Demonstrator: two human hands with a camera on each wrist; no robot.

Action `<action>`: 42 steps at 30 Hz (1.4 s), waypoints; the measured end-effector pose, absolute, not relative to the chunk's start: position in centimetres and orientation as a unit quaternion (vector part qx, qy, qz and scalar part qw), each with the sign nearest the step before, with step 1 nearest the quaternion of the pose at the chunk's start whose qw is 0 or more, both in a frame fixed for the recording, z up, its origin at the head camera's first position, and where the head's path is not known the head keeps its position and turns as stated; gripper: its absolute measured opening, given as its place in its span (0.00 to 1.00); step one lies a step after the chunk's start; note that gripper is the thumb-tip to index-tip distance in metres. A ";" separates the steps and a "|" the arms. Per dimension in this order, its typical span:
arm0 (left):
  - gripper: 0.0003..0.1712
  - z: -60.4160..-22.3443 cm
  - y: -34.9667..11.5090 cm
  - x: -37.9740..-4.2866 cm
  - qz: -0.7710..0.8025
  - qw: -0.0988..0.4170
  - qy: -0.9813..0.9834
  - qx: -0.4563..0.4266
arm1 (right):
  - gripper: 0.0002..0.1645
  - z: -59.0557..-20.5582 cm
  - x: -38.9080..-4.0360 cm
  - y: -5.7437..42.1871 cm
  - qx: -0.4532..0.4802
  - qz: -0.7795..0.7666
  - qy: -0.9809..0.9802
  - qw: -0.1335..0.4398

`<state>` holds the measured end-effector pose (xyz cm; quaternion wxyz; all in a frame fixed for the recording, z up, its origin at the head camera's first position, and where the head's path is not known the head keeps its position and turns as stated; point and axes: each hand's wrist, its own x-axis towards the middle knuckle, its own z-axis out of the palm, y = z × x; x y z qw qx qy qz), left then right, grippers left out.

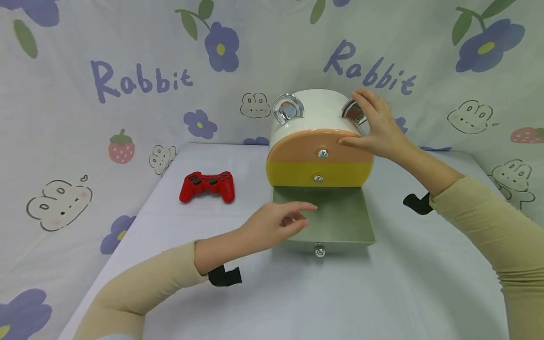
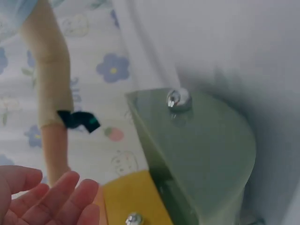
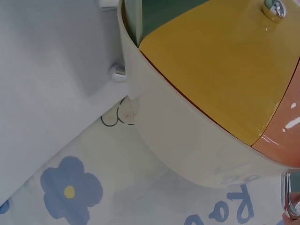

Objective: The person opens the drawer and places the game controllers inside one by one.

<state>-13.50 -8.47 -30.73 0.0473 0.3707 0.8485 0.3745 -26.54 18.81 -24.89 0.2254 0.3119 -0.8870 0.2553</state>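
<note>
A small rounded cabinet [image 1: 316, 101] has a white shell, chrome arched fittings on top, and orange, yellow and green drawers with round silver knobs. Its green bottom drawer [image 1: 340, 222] is pulled out and appears bare inside. Above that drawer's left part is my left hand [image 1: 276, 224], index finger and thumb extended, the other fingers loosely bent, holding nothing. My right hand [image 1: 378, 127] holds the cabinet's upper right, fingers at the right chrome fitting [image 1: 354, 112] and thumb against the orange drawer [image 1: 297, 146]. The yellow drawer [image 3: 215, 61] appears closed in the right wrist view.
A red game controller [image 1: 207, 186] lies on the white-covered table [image 1: 246, 302], left of the cabinet. Behind stands a patterned cloth [image 1: 148, 38] with rabbits and flowers. Black straps [image 1: 224, 276] hang at both wrists.
</note>
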 end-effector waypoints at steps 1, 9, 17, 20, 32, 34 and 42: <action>0.18 -30.4 -8.8 -13.6 0.381 0.043 0.848 0.366 | 0.56 -24.9 -26.6 18.8 0.311 0.256 -0.888 0.224; 0.10 -28.2 -11.7 -15.4 0.375 0.034 0.878 0.294 | 0.56 -25.0 -26.6 18.9 0.308 0.259 -0.888 0.220; 0.12 -27.7 -16.9 -20.7 0.280 0.053 0.944 0.169 | 0.56 -25.1 -26.5 19.1 0.304 0.261 -0.888 0.224; 0.14 -28.8 -19.0 -22.7 0.284 0.018 0.949 0.138 | 0.56 -25.2 -26.5 19.0 0.305 0.260 -0.889 0.223; 0.27 -33.1 -23.8 -27.5 0.248 0.038 0.966 0.068 | 0.56 -25.2 -26.7 18.9 0.314 0.257 -0.884 0.230; 0.31 -33.7 -24.3 -28.1 0.237 0.052 0.969 0.047 | 0.56 -25.2 -26.7 18.9 0.317 0.259 -0.883 0.231; 0.48 -35.4 -25.4 -30.0 0.164 0.109 0.980 0.023 | 0.56 -25.1 -26.7 19.0 0.313 0.259 -0.885 0.229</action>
